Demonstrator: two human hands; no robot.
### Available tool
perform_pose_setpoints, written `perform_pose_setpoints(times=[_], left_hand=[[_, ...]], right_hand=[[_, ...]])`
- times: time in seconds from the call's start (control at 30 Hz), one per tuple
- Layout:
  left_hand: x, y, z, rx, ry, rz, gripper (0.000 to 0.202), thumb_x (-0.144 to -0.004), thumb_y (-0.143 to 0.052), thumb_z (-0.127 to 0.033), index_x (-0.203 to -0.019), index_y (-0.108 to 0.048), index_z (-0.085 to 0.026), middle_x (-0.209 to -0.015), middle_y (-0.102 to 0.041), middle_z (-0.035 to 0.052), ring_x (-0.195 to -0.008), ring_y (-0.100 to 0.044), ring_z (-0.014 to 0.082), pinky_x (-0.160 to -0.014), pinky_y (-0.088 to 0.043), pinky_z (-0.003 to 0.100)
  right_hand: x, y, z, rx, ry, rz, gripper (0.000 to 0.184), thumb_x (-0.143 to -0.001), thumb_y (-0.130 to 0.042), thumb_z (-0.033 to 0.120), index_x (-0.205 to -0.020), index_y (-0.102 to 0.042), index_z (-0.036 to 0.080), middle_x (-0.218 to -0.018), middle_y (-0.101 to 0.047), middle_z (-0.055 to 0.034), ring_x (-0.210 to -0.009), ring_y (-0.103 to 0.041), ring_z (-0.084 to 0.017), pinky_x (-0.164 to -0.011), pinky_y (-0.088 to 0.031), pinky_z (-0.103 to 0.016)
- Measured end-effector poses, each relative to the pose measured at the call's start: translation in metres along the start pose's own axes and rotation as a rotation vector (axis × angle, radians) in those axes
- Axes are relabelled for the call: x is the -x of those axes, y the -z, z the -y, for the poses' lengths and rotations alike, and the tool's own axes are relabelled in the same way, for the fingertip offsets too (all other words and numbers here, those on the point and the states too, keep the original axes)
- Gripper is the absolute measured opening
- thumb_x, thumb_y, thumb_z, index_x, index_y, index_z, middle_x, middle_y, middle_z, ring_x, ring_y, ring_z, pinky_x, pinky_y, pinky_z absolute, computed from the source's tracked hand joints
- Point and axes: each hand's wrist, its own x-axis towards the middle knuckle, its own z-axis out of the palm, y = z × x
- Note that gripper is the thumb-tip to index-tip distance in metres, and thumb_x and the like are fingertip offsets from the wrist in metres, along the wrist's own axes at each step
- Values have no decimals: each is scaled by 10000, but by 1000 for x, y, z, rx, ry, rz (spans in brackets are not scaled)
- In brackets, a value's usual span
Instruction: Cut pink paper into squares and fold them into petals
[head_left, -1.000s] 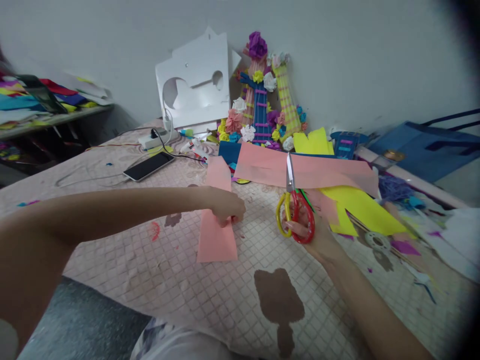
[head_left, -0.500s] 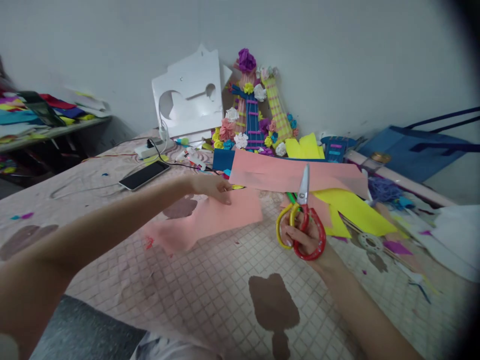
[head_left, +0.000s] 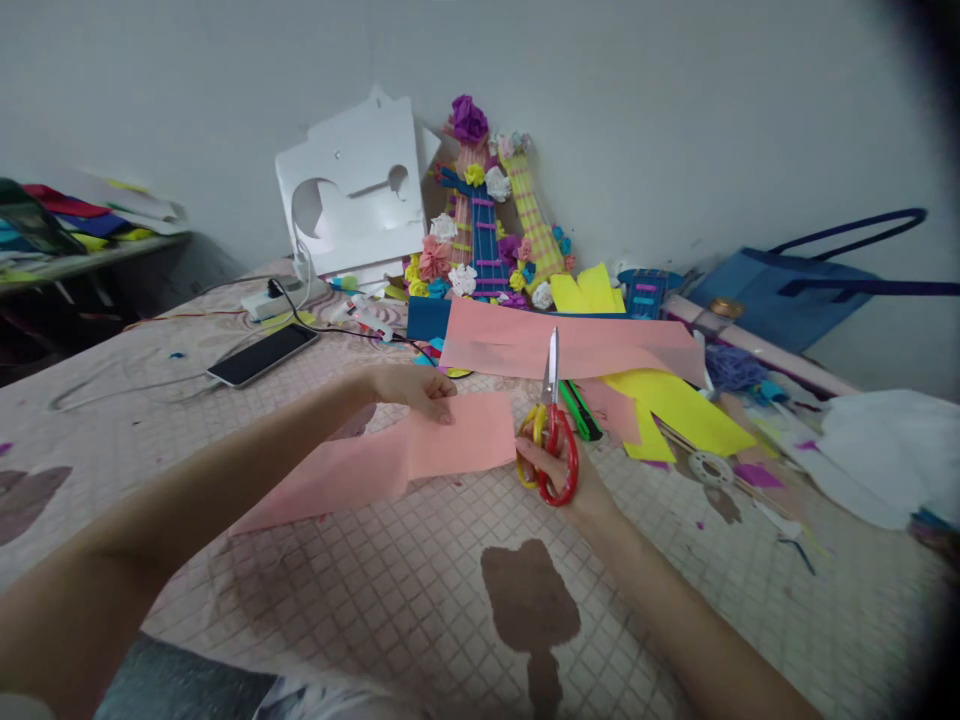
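Observation:
My left hand (head_left: 424,390) pinches the upper edge of a long pink strip of crepe paper or felt (head_left: 465,435), which trails to the lower left over the table. In my right hand (head_left: 559,470) is a pair of scissors (head_left: 553,420) with one red and one yellow handle loop, blades together and pointing up and away. The right fingertips touch or nearly touch the strip's right end. Just behind the scissors lies a green box cutter (head_left: 580,410). A wider pink sheet (head_left: 570,345) is spread beyond both hands.
Yellow sheets (head_left: 690,415) lie to the right, near a white disc (head_left: 711,468). A phone (head_left: 262,355) and a power strip (head_left: 277,300) with cables sit at left. Flower-decorated paper guitars (head_left: 489,240) and a white cut-out board (head_left: 352,190) lean on the wall; a blue bag (head_left: 780,300) stands right.
My right hand has moved left with the scissors, up to the pink strip's right end, uncovering the green cutter. The strip lies straighter under my left hand, and the view has shifted slightly right.

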Motion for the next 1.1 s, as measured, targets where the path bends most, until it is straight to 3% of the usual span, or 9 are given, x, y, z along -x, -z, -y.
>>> perform_pose_setpoints(times=[0.1,0.3,0.4,0.57,0.73,0.9,1.0,1.1], left_hand=[[-6,0,1,-12,-16,9,337,-643,-795,-370,-832,-632,-144,-717,-692,14,-618,-638,120,-561,-484,197],[-9,1,0,-57,-13,28,342,-682,-761,-388,-884,-639,-139,-762,-690,35,-657,-632,131,-614,-475,222],[-8,1,0,-72,12,-10,357,-690,-747,-422,-879,-624,-145,-782,-676,34,-684,-612,133,-657,-457,237],[-16,-2,2,-163,41,-165,450,-733,-670,-532,-966,-625,-150,-793,-635,18,-655,-529,116,-599,-367,223],[-24,-11,6,-99,-14,-215,350,-693,-739,-445,-842,-648,-141,-756,-648,18,-692,-569,129,-638,-396,231],[-14,-7,12,248,-91,-230,309,-670,-787,-331,-873,-652,-141,-852,-688,19,-720,-624,118,-726,-469,246],[-6,3,18,422,-110,-258,341,-629,-822,-277,-881,-655,-123,-849,-703,34,-752,-646,134,-760,-490,262],[-1,12,23,522,-150,-321,377,-606,-840,-256,-899,-651,-112,-802,-707,33,-748,-655,136,-769,-496,261]], right_hand=[[0,0,2,-11,14,11,313,-774,-642,479,-829,-450,239,-512,-460,91,-403,-432,-92,-374,-357,-214],[-2,3,-2,95,-4,-36,377,-654,-741,366,-804,-423,230,-588,-488,93,-401,-458,-77,-352,-374,-206],[-1,3,-1,156,-15,-72,377,-653,-729,358,-814,-411,234,-586,-483,98,-393,-462,-77,-339,-378,-202],[2,-1,3,245,-6,-87,361,-664,-723,353,-824,-423,231,-615,-483,91,-406,-456,-69,-359,-393,-202],[3,2,-3,239,59,-73,380,-675,-728,408,-848,-435,239,-635,-486,74,-437,-452,-85,-387,-387,-226],[13,-1,4,-66,105,82,415,-751,-587,628,-811,-447,242,-612,-424,48,-478,-396,-106,-441,-355,-252],[22,-9,12,-263,-4,239,495,-784,-461,711,-829,-495,220,-623,-423,21,-506,-392,-125,-473,-362,-276],[31,-16,16,-413,-113,376,510,-819,-422,690,-872,-525,193,-651,-443,3,-533,-405,-129,-501,-365,-276]])
